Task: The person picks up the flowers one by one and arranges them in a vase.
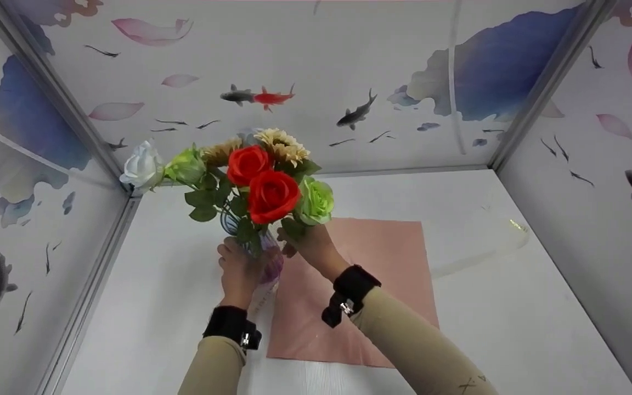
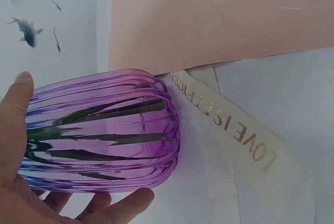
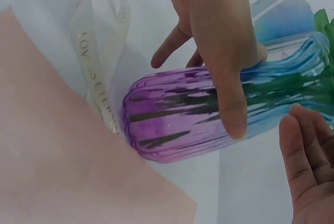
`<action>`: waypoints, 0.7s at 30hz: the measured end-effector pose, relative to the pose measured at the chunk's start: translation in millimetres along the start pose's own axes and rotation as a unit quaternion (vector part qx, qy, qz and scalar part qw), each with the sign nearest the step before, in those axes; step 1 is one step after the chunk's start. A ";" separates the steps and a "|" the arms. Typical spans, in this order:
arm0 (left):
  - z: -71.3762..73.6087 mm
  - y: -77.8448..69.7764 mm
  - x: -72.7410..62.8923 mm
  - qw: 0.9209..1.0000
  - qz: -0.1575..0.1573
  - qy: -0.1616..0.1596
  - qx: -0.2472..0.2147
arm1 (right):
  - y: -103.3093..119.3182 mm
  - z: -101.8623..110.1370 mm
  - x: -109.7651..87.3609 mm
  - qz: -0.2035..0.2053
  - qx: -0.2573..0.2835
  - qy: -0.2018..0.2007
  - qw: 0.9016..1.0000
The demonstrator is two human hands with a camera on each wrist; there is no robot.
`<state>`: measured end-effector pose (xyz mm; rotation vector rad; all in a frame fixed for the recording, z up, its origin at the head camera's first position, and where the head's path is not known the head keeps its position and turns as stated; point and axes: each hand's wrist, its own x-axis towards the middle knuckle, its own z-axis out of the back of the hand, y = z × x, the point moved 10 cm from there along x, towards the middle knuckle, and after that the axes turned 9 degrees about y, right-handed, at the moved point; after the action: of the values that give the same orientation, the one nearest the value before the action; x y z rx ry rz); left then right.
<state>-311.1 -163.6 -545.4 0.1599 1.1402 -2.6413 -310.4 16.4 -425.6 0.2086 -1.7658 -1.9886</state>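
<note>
A ribbed glass vase (image 2: 104, 130), purple at the base and blue toward the neck, holds several flower stems. My left hand (image 1: 242, 269) grips its body, thumb on one side and fingers on the other, as the right wrist view shows from across. The fingers of my right hand (image 3: 308, 166) are fairly straight, fingertips right at the vase's neck. In the head view that hand (image 1: 316, 247) is partly hidden under the blooms. Above the rim spread red roses (image 1: 274, 196), a light green rose (image 1: 317, 201), a white rose (image 1: 143, 166) and yellow-beige flowers (image 1: 282, 146).
A pink sheet (image 1: 371, 285) lies on the white table (image 1: 480, 307), right beside the vase. A pale ribbon (image 2: 245, 130) with gold lettering lies near the vase's base, partly at the sheet's edge. Panels printed with fish and petals (image 1: 316, 60) enclose the table's back and sides.
</note>
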 end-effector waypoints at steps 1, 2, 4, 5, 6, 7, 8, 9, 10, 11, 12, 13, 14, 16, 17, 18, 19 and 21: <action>-0.1 -0.1 0.9 1.000 0.001 0.003 -0.003 | -22.7 4.4 1.0 -0.046 0.001 -0.016 0.999; -0.3 -1.1 2.1 1.000 -0.001 0.007 -0.002 | -40.4 11.4 0.4 -0.073 -0.008 -0.031 0.997; 0.1 -2.7 4.8 1.000 -0.005 0.015 0.000 | -63.2 28.7 -5.0 -0.108 -0.037 -0.028 0.993; 0.3 -2.9 6.4 1.000 -0.006 0.017 -0.001 | -70.1 38.5 -9.2 -0.115 -0.048 -0.026 0.992; 0.5 -2.7 7.9 1.000 -0.005 0.021 -0.001 | -74.4 47.3 -13.5 -0.116 -0.053 -0.022 0.992; 0.9 -2.1 9.4 1.000 -0.003 0.025 0.000 | -77.8 56.1 -17.9 -0.116 -0.059 -0.022 0.991; 1.3 -1.7 11.2 1.000 -0.003 0.029 -0.001 | -80.0 65.2 -22.4 -0.113 -0.065 -0.030 0.991; 1.5 -0.8 12.9 0.999 -0.001 0.033 -0.002 | -82.4 74.6 -27.4 -0.112 -0.071 -0.041 0.990; 2.0 0.0 14.1 0.999 0.001 0.037 -0.004 | -84.7 83.6 -33.0 -0.113 -0.076 -0.052 0.989; 2.2 0.4 15.3 0.999 0.000 0.042 -0.004 | -86.7 92.4 -38.5 -0.114 -0.080 -0.064 0.988; 2.7 1.3 16.5 0.999 0.001 0.045 -0.008 | -88.7 100.5 -44.1 -0.116 -0.084 -0.074 0.987; 3.5 1.6 17.3 0.999 -0.001 0.047 -0.012 | -90.9 108.3 -48.9 -0.119 -0.089 -0.083 0.985; 4.5 1.9 18.0 0.999 -0.003 0.048 -0.017 | -92.8 115.5 -53.7 -0.124 -0.096 -0.089 0.984; 6.1 2.4 19.3 0.998 -0.012 0.051 -0.026 | -96.0 127.7 -63.0 -0.136 -0.110 -0.095 0.980; 6.9 2.0 20.3 0.998 -0.020 0.052 -0.029 | -97.2 133.5 -66.8 -0.140 -0.124 -0.096 0.978; 8.1 1.0 20.9 0.998 -0.029 0.053 -0.035 | -97.7 139.0 -70.1 -0.141 -0.140 -0.096 0.975; 8.8 -0.4 21.4 0.997 -0.042 0.055 -0.039 | -97.8 144.4 -73.3 -0.143 -0.159 -0.098 0.972; 10.0 -2.8 22.1 0.995 -0.067 0.061 -0.048 | -97.3 154.0 -78.8 -0.135 -0.201 -0.098 0.965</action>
<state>-333.0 -173.3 -541.0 0.2371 1.3602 -2.7183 -328.3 195.0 -510.2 0.1260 -1.4582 -2.5953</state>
